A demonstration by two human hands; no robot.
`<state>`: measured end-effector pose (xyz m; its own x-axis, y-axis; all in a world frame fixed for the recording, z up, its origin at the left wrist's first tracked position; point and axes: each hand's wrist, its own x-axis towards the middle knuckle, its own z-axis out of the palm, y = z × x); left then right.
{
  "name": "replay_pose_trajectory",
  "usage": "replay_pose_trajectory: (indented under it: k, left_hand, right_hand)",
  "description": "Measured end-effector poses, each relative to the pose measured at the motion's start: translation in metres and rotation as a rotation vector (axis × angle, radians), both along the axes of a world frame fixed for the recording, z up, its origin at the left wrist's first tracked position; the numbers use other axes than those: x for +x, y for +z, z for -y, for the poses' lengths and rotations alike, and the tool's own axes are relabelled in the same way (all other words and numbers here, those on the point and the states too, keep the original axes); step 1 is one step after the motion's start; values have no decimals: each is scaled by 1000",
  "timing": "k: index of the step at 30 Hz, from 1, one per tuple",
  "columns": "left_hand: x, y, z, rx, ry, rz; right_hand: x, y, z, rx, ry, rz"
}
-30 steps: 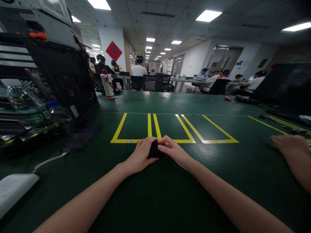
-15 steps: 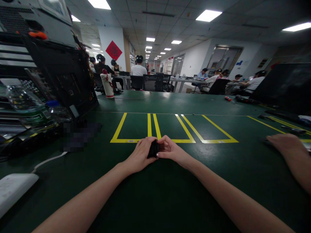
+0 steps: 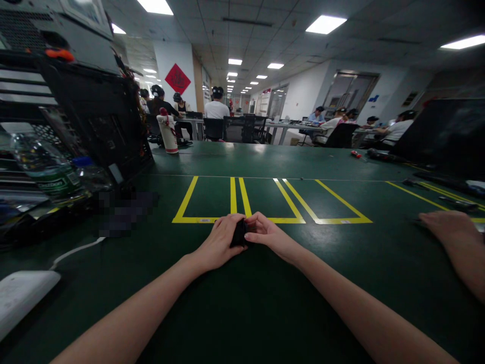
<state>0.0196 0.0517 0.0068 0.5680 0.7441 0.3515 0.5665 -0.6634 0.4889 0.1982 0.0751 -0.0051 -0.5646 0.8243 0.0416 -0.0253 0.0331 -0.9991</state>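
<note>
A small black box-like object (image 3: 238, 234) sits between my hands, low over the green table, just in front of the yellow tape. Its kind is hard to make out. My left hand (image 3: 221, 239) is wrapped round its left side, thumb along the near edge and fingers over the top. From the right, my right hand (image 3: 267, 233) closes on the object's right side, with thumb and fingertips bent against it. What the right fingertips grip there is partly hidden by the hand itself.
Yellow tape (image 3: 265, 220) marks several frames on the table. At left stand an open computer case (image 3: 102, 121), plastic bottles (image 3: 49, 167) and a white power strip (image 3: 26, 293). Another person's hand (image 3: 447, 225) rests at right near dark tools. A white cylinder (image 3: 167, 132) stands farther back.
My right thumb has shifted slightly on the black object, while my left hand stays put. The other person's hand at right has moved slightly.
</note>
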Motion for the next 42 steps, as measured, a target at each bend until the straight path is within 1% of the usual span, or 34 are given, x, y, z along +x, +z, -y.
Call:
replay_pose_trajectory:
  k: [2,4,8,10,15,18,21,25,29,33,38,40,42]
  left_hand:
    - [0,0,0,8,-3,0]
    - [0,-4,-2,20,-2,5]
    - [2,-12,-6,47,15,35]
    - [2,-14,-7,51,18,42]
    - [0,-6,-3,17,16,28]
    - [-1,-3,-1,-3,5,11]
    - [0,-4,-2,10,12,12]
    - [1,-7,-3,26,20,13]
    - [0,-3,-2,6,8,-1]
    - [0,0,0,-7,7,-10]
    - [0,1,1,2,-3,0]
    - [0,1,1,1,-1,4]
    - [0,0,0,-3,6,3]
  right_hand:
    - [1,1,0,-5,46,-18]
    - [1,2,1,2,49,-18]
    - [-2,2,3,38,-38,-15]
    - [-3,2,4,36,-60,-4]
    - [-3,3,3,1,-67,54]
    - [-1,4,2,-3,-7,31]
    - [1,3,1,3,47,-5]
    - [-1,0,1,43,-42,-9]
    - [-4,-1,2,38,-92,20]
    - [-2,0,1,-5,-67,60]
    - [2,1,1,-12,50,-29]
    - [2,1,1,-9,40,-36]
    - [1,0,1,1,-6,-30]
